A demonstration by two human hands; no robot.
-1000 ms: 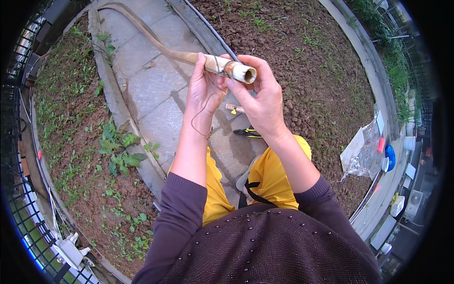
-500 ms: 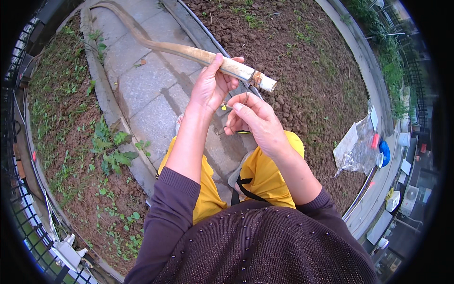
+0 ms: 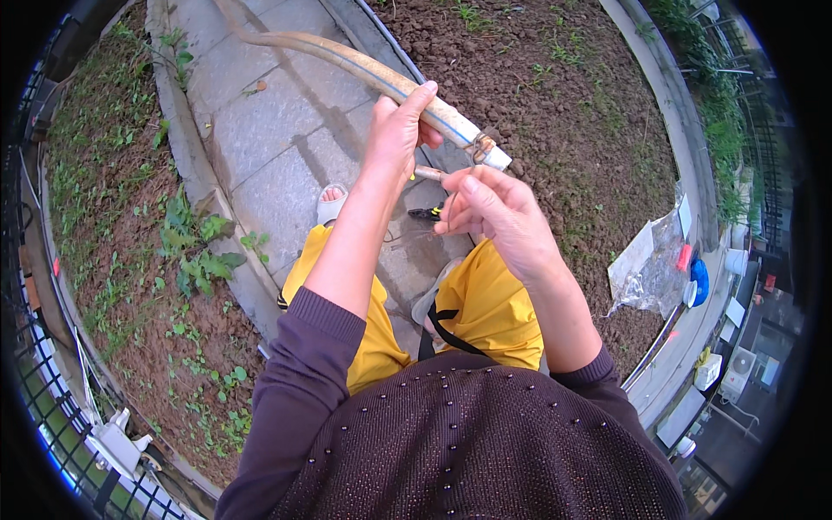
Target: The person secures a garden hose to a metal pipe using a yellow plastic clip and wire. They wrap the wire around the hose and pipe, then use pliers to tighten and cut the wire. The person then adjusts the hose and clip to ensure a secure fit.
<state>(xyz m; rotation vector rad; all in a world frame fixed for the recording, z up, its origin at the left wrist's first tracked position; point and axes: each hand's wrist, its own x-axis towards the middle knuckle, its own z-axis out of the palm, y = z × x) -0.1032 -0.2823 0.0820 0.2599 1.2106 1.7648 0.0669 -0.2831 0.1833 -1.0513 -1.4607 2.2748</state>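
Note:
My left hand grips a long beige hose close to its white-taped end, holding it up over the stone path. Just below that end, my right hand pinches a small brownish piece between thumb and fingers. The hose runs away to the upper left across the paving. Yellow trousers and a sandalled foot show beneath my hands.
A grey stone path runs between a weedy soil bed on the left and bare brown soil on the right. A small black-and-yellow tool lies on the paving. A clear plastic bag and blue object lie at right.
The hose end has swung down and to the right. My right hand has come off the hose end and now holds a small piece just under it.

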